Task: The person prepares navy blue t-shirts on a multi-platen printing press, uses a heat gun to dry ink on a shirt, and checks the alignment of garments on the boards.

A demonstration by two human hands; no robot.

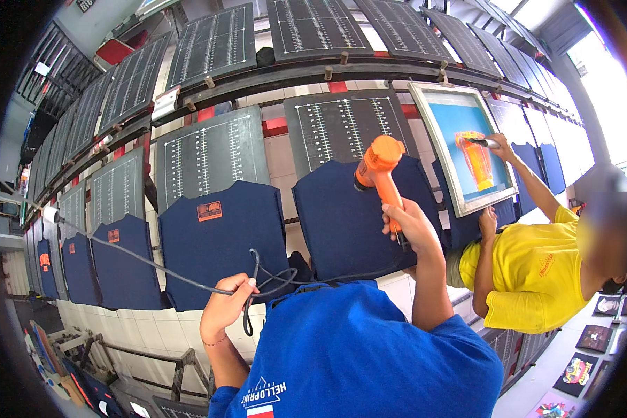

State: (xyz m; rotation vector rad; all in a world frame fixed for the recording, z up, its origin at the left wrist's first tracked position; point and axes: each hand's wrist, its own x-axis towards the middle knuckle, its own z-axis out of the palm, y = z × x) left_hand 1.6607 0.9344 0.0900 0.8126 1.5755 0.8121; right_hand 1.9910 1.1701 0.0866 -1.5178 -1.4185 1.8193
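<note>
My right hand [418, 228] is closed round the handle of an orange heat gun [384, 157]. The gun is above a navy shirt [327, 216] stretched over a black ruled board [324, 132], with its dark nozzle pointing to the left. In my left hand [224, 304] I pinch a grey power cord [167, 270], some of which hangs in loops beside my fingers. The cord runs off to a white plug or socket [51, 214] at the far left. Just beyond my left hand lies a navy shirt [219, 254] bearing a small orange print [209, 211].
At the right, a person in a yellow shirt [536, 272] draws a squeegee [482, 142] through orange ink on a framed screen [460, 207]. More shirts with orange prints [122, 254] line the boards to the left. A long metal rail [272, 81] runs behind, with another row of boards [317, 28].
</note>
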